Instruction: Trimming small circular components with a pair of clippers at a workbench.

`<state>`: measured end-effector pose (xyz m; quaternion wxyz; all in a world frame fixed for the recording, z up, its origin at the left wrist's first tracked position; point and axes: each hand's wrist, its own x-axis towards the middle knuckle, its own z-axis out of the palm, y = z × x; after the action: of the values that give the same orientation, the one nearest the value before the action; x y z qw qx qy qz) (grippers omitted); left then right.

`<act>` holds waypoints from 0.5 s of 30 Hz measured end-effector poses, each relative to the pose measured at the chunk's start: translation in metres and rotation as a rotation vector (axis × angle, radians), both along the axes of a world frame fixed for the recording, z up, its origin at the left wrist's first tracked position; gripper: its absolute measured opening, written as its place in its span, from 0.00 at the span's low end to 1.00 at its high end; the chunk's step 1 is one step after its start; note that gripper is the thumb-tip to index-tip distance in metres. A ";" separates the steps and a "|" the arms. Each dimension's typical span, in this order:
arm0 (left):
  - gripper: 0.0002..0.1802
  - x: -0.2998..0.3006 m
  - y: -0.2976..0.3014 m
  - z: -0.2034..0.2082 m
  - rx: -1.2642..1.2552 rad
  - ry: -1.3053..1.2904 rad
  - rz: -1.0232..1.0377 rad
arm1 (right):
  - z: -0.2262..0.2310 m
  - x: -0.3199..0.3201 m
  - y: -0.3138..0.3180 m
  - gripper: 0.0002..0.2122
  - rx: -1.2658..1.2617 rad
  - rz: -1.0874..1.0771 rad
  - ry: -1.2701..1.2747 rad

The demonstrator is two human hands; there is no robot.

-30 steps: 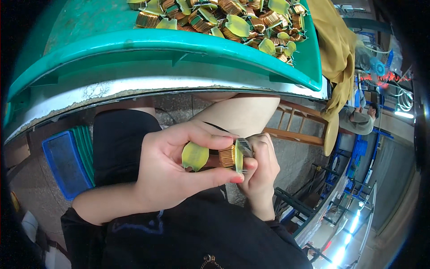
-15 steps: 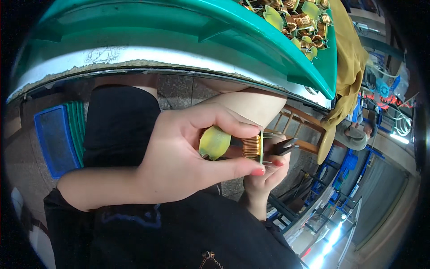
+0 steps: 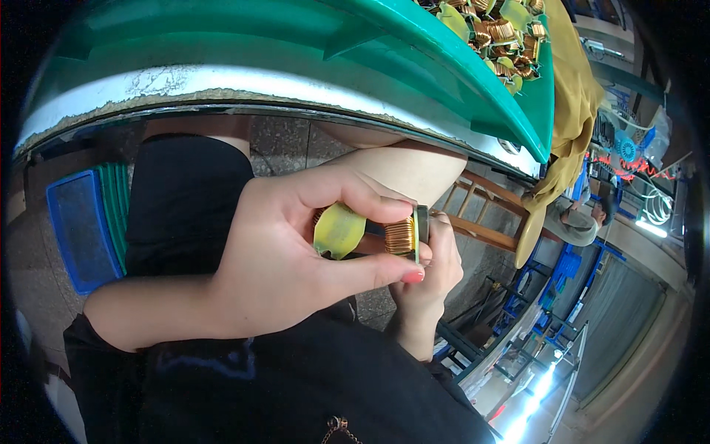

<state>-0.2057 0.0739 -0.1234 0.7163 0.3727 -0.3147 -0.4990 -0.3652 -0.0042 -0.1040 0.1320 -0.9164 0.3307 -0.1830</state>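
Between its thumb and forefinger my left hand [image 3: 274,259] pinches a copper-wound coil [image 3: 400,236] on a thin yellow-green base. A second coil with a yellow-green base [image 3: 339,231] is tucked in the same palm. My right hand [image 3: 436,270] is closed around a dark metal tool [image 3: 424,222], which looks like pliers. Its dark end lies against the outer face of the pinched coil's base. My right fingers partly hide the tool, and its handles do not show.
A green tray [image 3: 510,122] on the white-edged table holds a heap of similar coils [image 3: 499,33]. Blue and green stacked crates [image 3: 85,233] stand on the floor at left. A wooden stool [image 3: 484,229] is at right, and another person [image 3: 580,226] sits beyond it.
The dark tool's two prongs stood away from the coil's base; now its end lies against it. Both hands appear slightly further left, as does the whole view.
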 end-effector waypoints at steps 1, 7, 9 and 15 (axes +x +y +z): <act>0.23 0.000 0.000 0.000 0.015 0.001 -0.001 | 0.000 0.000 0.000 0.17 -0.012 -0.002 0.026; 0.23 0.000 -0.001 0.002 0.030 0.031 -0.004 | -0.001 -0.003 0.001 0.16 0.084 -0.027 0.016; 0.23 0.001 -0.001 0.003 0.029 0.014 -0.014 | -0.005 -0.006 0.001 0.15 0.152 -0.067 -0.106; 0.23 -0.002 0.000 0.003 0.046 0.035 -0.033 | -0.004 -0.006 0.001 0.15 0.188 -0.039 -0.128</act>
<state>-0.2072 0.0736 -0.1203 0.7046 0.3751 -0.2965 -0.5243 -0.3711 -0.0034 -0.1077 0.2346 -0.8797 0.3552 -0.2120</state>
